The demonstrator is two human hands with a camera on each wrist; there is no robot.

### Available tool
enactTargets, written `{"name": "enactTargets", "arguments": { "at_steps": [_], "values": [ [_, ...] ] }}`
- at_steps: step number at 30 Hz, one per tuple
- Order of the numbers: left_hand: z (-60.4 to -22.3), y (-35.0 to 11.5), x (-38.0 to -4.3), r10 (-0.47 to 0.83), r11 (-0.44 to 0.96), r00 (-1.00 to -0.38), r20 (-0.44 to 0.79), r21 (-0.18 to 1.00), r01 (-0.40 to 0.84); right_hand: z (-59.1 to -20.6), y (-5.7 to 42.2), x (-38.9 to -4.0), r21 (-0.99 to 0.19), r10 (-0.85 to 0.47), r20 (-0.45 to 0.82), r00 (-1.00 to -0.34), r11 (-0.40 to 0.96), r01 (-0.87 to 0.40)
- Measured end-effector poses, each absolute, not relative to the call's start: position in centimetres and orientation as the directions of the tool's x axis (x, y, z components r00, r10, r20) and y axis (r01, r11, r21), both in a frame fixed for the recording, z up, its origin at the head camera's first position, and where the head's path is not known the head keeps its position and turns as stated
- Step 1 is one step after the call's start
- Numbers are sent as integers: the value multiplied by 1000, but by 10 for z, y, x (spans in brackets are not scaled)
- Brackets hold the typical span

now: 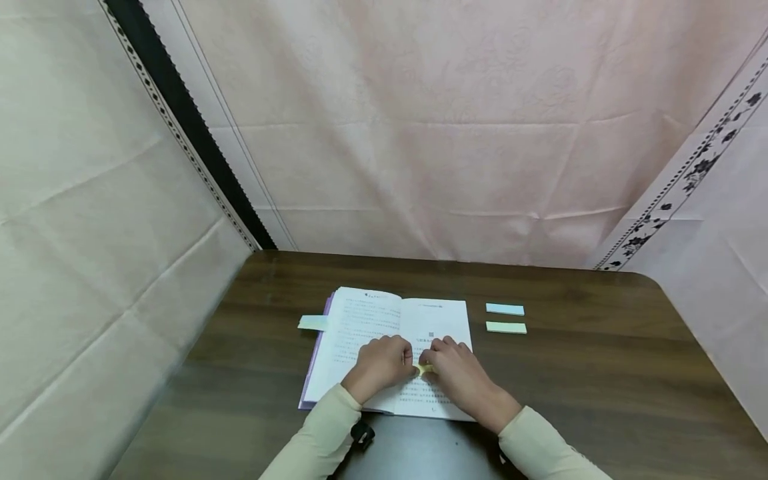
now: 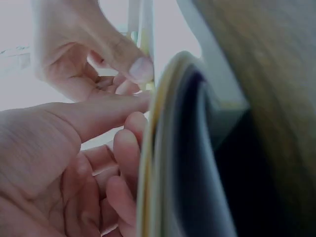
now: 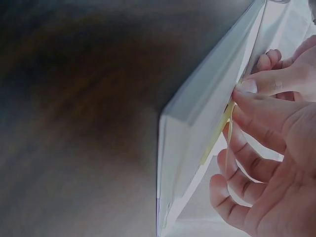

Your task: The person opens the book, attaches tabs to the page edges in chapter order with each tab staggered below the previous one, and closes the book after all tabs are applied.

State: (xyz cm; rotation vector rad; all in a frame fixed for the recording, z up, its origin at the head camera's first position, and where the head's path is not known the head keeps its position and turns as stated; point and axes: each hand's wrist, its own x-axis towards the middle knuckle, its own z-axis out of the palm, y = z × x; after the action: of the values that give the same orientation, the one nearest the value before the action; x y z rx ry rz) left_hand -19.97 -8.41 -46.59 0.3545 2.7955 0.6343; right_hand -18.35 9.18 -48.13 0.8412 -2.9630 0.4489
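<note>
An open book (image 1: 366, 320) with printed pages and a purple cover edge lies on the brown table (image 1: 576, 373). Over its right page, both hands meet at a small yellow sticky note (image 1: 424, 369). My left hand (image 1: 384, 363) pinches the near-left end between thumb and fingers. On the other side, my right hand (image 1: 462, 380) grips the note with its thumb and curled fingers. The right wrist view shows the yellow strip (image 3: 217, 131) with a thin piece standing away from it, both thumbs close together at its top. Fingers partly hide the note.
A pale blue-green tab (image 1: 313, 323) sticks out from the book's left edge. Right of the book, a blue strip (image 1: 505, 309) and a green strip (image 1: 506, 327) lie on the table. Light cloth (image 1: 444, 133) hangs behind the table and at both sides.
</note>
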Motion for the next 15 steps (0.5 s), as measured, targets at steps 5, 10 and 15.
{"name": "enactTargets", "arguments": {
  "at_steps": [5, 10, 15],
  "values": [
    [-466, -90, -203, 283, 850, -930, -236, 511, 130, -480, 88, -183, -249, -492, 79, -867, 832, -495],
    [-466, -93, -206, 289, 844, -917, -275, 525, 109, -475, 85, -182, -271, -437, 38, -899, 861, -430],
    [-464, -93, -208, 285, 846, -917, -277, 522, 105, -467, 87, -187, -517, -309, -126, -943, 832, -204]
  ]
}}
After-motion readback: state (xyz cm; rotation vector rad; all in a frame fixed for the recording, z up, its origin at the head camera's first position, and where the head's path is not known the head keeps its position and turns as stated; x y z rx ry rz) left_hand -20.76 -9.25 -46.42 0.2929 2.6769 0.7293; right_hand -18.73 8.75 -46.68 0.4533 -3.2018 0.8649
